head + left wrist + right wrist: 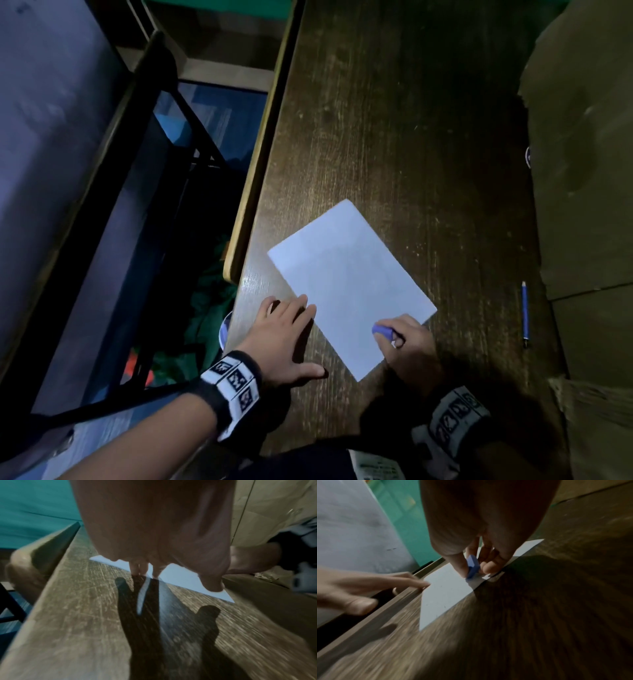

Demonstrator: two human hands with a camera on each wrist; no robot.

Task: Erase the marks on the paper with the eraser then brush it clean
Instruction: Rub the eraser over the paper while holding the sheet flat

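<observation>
A white sheet of paper [346, 281] lies tilted on the dark wooden table [394, 137]. My right hand [400, 337] pinches a small blue eraser [383, 331] against the paper's near right edge; the right wrist view shows the eraser [473, 566] between thumb and fingers, its tip on the paper [447, 595]. My left hand [291, 329] lies flat with straight fingers at the paper's left edge, fingertips [137, 569] touching it. A few tiny specks sit on the paper in the right wrist view.
A blue pen [524, 313] lies on the table to the right. A cardboard box [582, 171] stands along the right side. The table's left edge [253, 178] drops to a black chair frame [144, 171] and green cloth below.
</observation>
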